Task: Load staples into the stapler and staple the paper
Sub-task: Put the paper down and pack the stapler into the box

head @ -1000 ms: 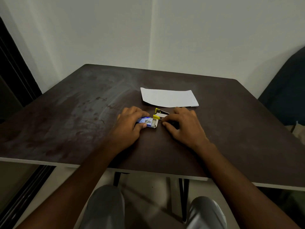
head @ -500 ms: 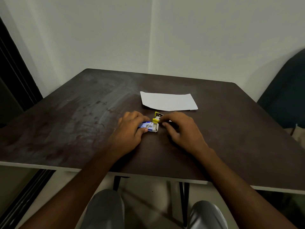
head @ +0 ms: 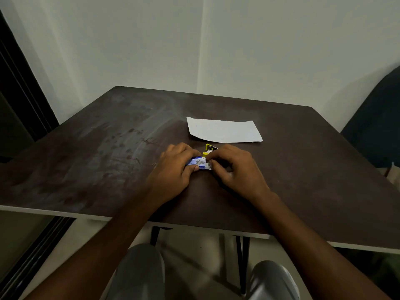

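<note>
A small blue and white staple box (head: 198, 163) lies on the dark table (head: 86, 165), and my left hand (head: 173, 169) grips its left end between thumb and fingers. My right hand (head: 233, 169) pinches at the box's open right end with thumb and forefinger. Just behind the two hands lies a small yellow and black stapler (head: 209, 148), partly hidden by my right fingers. Further back a white sheet of paper (head: 224, 130) rests flat on the table.
A wall corner stands behind the table. A dark padded seat (head: 376, 126) is at the right edge. The table's pale front edge (head: 65, 214) runs above my knees (head: 138, 271), with black table legs (head: 242, 263) below.
My right hand has shifted left from the stapler onto the open end of the staple box. The left hand keeps its hold on the box. The view has tilted slightly.
</note>
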